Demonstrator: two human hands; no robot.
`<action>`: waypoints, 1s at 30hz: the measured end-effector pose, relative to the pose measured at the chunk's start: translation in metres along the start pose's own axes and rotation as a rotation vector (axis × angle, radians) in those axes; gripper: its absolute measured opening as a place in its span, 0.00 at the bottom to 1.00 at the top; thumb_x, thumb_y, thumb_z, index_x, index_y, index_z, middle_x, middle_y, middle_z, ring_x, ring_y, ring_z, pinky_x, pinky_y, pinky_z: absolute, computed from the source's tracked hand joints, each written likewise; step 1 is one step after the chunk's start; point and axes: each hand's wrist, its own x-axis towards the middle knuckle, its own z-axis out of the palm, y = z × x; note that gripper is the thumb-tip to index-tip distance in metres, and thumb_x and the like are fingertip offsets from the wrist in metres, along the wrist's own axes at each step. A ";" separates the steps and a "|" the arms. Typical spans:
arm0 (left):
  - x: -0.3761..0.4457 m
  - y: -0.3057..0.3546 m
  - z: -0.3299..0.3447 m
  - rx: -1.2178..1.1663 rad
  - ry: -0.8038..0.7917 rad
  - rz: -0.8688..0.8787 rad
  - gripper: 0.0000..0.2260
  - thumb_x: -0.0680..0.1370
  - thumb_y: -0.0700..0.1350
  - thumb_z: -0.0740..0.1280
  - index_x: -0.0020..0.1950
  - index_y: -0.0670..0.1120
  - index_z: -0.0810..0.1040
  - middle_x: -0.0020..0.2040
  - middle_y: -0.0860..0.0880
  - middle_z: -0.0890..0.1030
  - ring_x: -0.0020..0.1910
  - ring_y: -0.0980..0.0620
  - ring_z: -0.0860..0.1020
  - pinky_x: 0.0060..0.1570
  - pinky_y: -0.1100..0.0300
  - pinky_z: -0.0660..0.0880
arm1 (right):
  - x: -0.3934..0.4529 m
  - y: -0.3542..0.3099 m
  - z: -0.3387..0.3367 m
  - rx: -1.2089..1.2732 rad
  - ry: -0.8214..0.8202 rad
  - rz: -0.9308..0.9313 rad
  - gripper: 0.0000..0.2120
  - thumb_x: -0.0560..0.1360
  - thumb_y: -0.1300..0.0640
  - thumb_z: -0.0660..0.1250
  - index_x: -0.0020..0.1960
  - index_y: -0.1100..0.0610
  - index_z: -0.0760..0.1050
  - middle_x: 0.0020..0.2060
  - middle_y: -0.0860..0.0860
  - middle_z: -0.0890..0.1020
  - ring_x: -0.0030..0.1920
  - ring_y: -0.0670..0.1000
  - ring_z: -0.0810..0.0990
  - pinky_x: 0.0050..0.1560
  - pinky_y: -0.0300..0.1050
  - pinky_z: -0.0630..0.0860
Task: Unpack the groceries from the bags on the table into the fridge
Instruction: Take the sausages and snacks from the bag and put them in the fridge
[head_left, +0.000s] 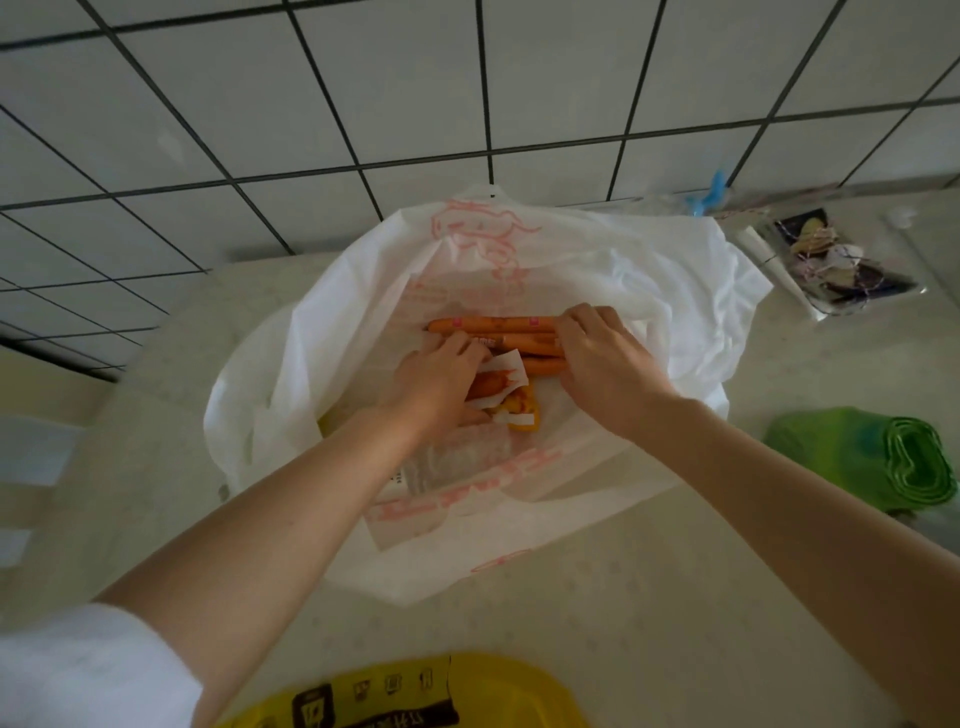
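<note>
A: Obs. 1, bag. What material?

B: Thin white plastic bag, crinkled, faded pink print on it, mouth spread wide open on a pale speckled table. It lies against a wall of white square tiles with dark grout lines.

A: Contents?

B: A cluster of long orange sausages — smooth, glossy, cylindrical, lying side by side across the middle of the bag. Below them a white-edged wrapper with a sausage picture, a yellow pack partly under it, and a clear crinkly packet lower down.

A: Hands?

B: Both inside the bag. Right hand is at the right ends of the sausages, fingers curled over and gripping them. Left hand lies over the wrapper, fingertips reaching the sausages' left part; fingers bent, but whether they pinch anything — cannot tell, the back of the hand hides it. White sleeve at the left upper arm.

A: Surroundings?

B: Soft green folded plastic on the table to the right. Clear flat packet with dark and pale pieces at upper right, a blue clip near it. Yellow bag with black print at the near edge.
</note>
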 end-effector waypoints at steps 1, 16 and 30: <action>0.000 -0.001 0.002 0.006 0.010 0.028 0.33 0.70 0.61 0.72 0.70 0.51 0.66 0.68 0.51 0.68 0.67 0.47 0.67 0.57 0.51 0.72 | 0.008 0.000 0.003 -0.027 -0.036 -0.020 0.19 0.74 0.63 0.65 0.64 0.60 0.70 0.59 0.56 0.73 0.61 0.59 0.70 0.56 0.54 0.74; -0.014 0.009 0.014 0.056 -0.014 0.192 0.26 0.72 0.54 0.72 0.68 0.49 0.70 0.69 0.51 0.70 0.68 0.47 0.68 0.61 0.49 0.72 | 0.054 -0.005 0.028 -0.269 -0.385 -0.217 0.35 0.78 0.39 0.56 0.75 0.37 0.36 0.78 0.50 0.41 0.75 0.64 0.42 0.74 0.60 0.48; -0.023 -0.019 0.014 -0.042 0.057 0.054 0.22 0.68 0.57 0.74 0.55 0.46 0.77 0.58 0.47 0.73 0.59 0.46 0.71 0.54 0.49 0.74 | 0.066 -0.038 0.033 -0.412 -0.221 -0.039 0.28 0.74 0.58 0.66 0.71 0.56 0.58 0.64 0.59 0.68 0.60 0.63 0.71 0.55 0.60 0.69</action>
